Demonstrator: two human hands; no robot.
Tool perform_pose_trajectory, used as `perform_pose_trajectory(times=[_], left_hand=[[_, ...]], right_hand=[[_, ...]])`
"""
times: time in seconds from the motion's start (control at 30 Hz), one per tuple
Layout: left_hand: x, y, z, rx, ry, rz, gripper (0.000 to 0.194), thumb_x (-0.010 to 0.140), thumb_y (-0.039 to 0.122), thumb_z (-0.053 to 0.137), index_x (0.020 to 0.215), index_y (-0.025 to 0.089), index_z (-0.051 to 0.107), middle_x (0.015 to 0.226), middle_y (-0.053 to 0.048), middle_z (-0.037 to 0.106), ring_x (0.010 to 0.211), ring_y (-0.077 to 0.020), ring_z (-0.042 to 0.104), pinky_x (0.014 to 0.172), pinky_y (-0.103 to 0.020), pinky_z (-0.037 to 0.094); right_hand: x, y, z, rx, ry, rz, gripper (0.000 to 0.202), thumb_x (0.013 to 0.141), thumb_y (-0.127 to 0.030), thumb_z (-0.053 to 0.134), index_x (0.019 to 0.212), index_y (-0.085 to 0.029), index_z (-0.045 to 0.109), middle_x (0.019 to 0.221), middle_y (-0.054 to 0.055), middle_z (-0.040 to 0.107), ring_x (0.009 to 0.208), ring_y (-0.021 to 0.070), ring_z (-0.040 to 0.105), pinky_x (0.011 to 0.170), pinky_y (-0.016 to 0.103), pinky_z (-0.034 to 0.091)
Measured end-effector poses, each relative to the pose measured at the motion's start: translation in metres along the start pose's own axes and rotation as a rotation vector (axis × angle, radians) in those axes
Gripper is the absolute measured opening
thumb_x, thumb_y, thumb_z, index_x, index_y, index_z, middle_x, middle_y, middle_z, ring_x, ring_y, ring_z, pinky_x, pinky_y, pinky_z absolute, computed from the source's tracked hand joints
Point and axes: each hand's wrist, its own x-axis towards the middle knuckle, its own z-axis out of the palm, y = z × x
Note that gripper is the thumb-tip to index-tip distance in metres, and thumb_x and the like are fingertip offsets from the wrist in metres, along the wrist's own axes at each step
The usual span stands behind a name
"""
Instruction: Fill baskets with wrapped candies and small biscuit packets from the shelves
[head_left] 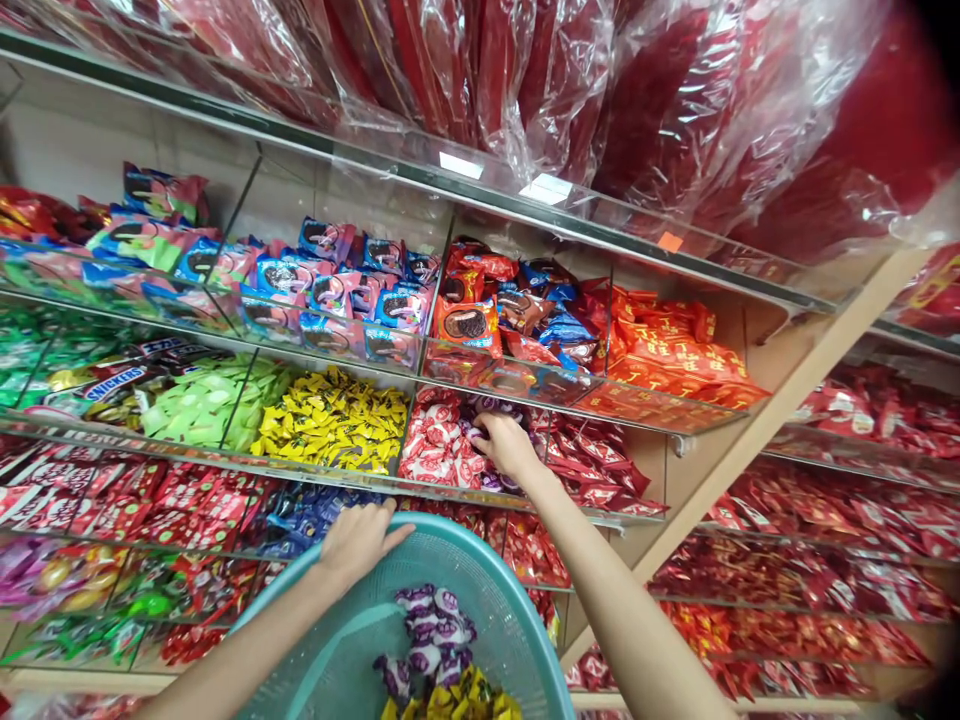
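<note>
Purple-and-white twist-wrapped candies (439,630) lie inside the round teal plastic basket (534,615) and on the clear-fronted shelf (442,490); likely light, firm and slick, best pinched mid-body. The left hand (358,543) grips the basket's rim; whether the right hand (504,445), among shelved candies, grasps any, I cannot tell. Red film-wrapped goods (510,80) crowd overhead.

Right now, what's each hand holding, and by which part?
Left hand holds the basket by its rim, on the shelf side. Right hand is in the purple candies; can't tell if it grips one.
</note>
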Motion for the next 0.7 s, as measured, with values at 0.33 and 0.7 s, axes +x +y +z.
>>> perform_pose_trajectory(times=[0.33,0.7], left_hand=[[0.0,0.003,-0.007,-0.038,-0.029,-0.034,0.056,0.083,0.061,0.028,0.106,0.017,0.054,0.089,-0.014,0.065,0.089,-0.0277,0.06,0.076,-0.035,0.041],[0.0,0.005,-0.009,0.023,-0.025,0.001,0.059,0.082,0.063,0.025,0.1,0.016,0.055,0.086,-0.014,0.065,0.085,-0.0291,0.061,0.071,-0.035,0.042]], right_hand=[[-0.01,0.006,0.001,-0.043,0.058,-0.094,0.026,0.083,-0.027,0.048,0.105,-0.016,0.056,0.101,0.007,0.057,0.096,0.0174,0.049,0.083,0.026,0.036],[-0.017,0.004,0.0,0.012,0.21,-0.094,0.024,0.084,-0.029,0.047,0.101,-0.016,0.058,0.1,0.008,0.062,0.089,0.0215,0.049,0.08,0.033,0.037]])
